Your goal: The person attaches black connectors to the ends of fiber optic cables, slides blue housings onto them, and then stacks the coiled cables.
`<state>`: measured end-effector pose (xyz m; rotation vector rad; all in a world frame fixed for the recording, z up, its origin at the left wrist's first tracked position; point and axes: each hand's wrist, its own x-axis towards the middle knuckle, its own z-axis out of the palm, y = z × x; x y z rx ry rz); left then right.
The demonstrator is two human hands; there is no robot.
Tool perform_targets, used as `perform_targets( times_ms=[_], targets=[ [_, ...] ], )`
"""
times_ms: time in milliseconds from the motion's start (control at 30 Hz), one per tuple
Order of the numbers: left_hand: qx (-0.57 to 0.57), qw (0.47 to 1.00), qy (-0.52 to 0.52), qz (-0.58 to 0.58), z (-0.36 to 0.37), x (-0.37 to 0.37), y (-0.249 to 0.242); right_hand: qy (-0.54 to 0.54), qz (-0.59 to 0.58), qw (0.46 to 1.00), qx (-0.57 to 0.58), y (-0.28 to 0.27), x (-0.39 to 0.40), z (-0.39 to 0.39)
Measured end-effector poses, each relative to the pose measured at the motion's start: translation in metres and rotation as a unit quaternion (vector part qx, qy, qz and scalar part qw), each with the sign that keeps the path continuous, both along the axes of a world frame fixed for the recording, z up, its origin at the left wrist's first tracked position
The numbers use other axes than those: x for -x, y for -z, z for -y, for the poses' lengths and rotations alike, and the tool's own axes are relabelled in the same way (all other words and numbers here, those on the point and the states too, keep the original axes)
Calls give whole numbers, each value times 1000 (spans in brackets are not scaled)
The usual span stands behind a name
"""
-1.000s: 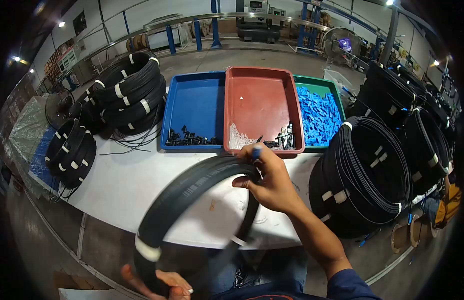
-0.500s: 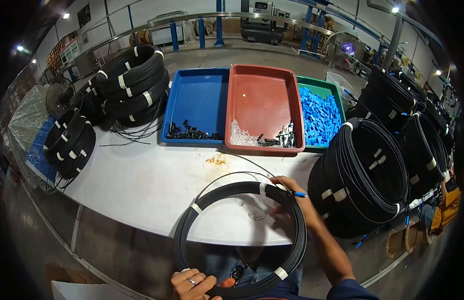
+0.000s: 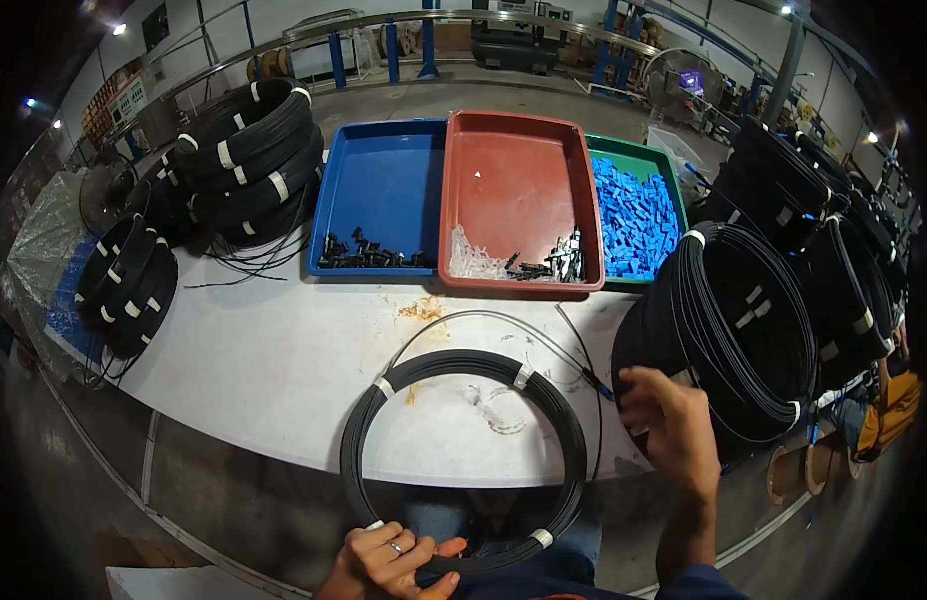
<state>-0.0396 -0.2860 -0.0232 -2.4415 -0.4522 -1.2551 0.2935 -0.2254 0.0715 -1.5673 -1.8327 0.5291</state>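
Observation:
A coil of black cable (image 3: 575,430), bound with white tape bands, stands tilted at the near edge of the white table. My left hand (image 3: 391,562), with a ring on one finger, is closed around the coil's lower left. To the right of the coil, my right hand (image 3: 675,428) is in the air with loosely curled, somewhat blurred fingers and nothing visible in them. A blue connector (image 3: 601,389) sits on a cable end between the coil and that hand. From the coil's top, a loose cable loop (image 3: 483,313) arches over the tabletop.
Behind the coil are a blue tray (image 3: 378,200) with black parts, a red tray (image 3: 518,200) with clear and black pieces, and a green tray (image 3: 638,155) of blue connectors. Stacked cable coils (image 3: 253,165) stand left; a large coil stack (image 3: 673,330) stands right.
My right hand has let go of the coil's right side and moved right. The coil has shifted slightly left, still in my left hand. The blue connector now hangs free of my fingers.

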Motion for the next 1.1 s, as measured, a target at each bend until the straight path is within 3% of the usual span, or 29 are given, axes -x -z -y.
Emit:
perform_targets(
  times_ms=[100, 167, 300, 367, 467, 567, 733, 800, 900, 967, 1100],
  targets=[
    [-32, 999, 5, 3, -7, -2, 13, -17, -52, 995, -79, 31, 8, -38],
    [34, 999, -41, -8, 5, -2, 33, -19, 1, 990, -142, 56, 12, -71],
    [48, 997, -59, -23, 5, -4, 45, 109, 45, 991, -62, 87, 23, -120],
    [43, 997, -56, -12, 5, -6, 49, 166, 132, 973, -93, 110, 23, -145],
    [65, 996, -57, -6, 4, -5, 49, 198, 215, 955, -53, 121, 21, -159],
    [89, 993, -82, -5, 7, -7, 49, 172, 234, 957, 4, 118, 18, -165],
    [109, 989, -102, -12, 6, -6, 47, 157, 228, 960, -39, 129, 11, -168],
    [114, 988, -106, -10, 6, -6, 48, 177, 120, 971, -108, 108, 16, -156],
    [122, 986, -112, -9, 9, -7, 49, 137, -11, 986, -99, 80, 16, -147],
    [120, 986, -112, -10, 8, -8, 49, 130, -152, 979, -27, 53, 23, -138],
    [126, 985, -117, -11, 9, -9, 48, 71, -155, 984, -54, 14, 40, -111]
  ],
)
